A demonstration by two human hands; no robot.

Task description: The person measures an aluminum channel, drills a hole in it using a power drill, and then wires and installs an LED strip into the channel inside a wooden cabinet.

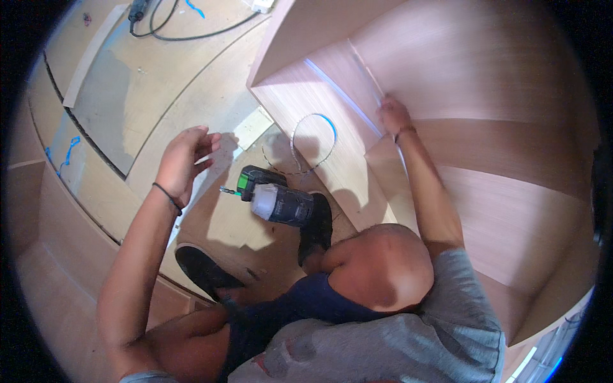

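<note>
My right hand (394,116) reaches inside a pale wood cabinet (472,76). Its fingers are closed at a narrow groove (365,64) in the panel; what they pinch is too small and blurred to make out. A thin whitish strip (402,158) shows beside that wrist. My left hand (186,159) hangs in the air on the left, empty, with its fingers loosely bent and apart. Between my hands, a narrow flexible strip (334,131) with blue on one part lies looped. A cordless drill (281,203) with a bit fitted is near my shoe.
Another pale line (341,90) runs along the cabinet panel. A small wood block (254,127) lies on the floor boards. At the far left are a long thin wood strip (92,60), a corded tool (137,11) and blue scraps (69,153). More cabinet panels (70,268) stand at lower left.
</note>
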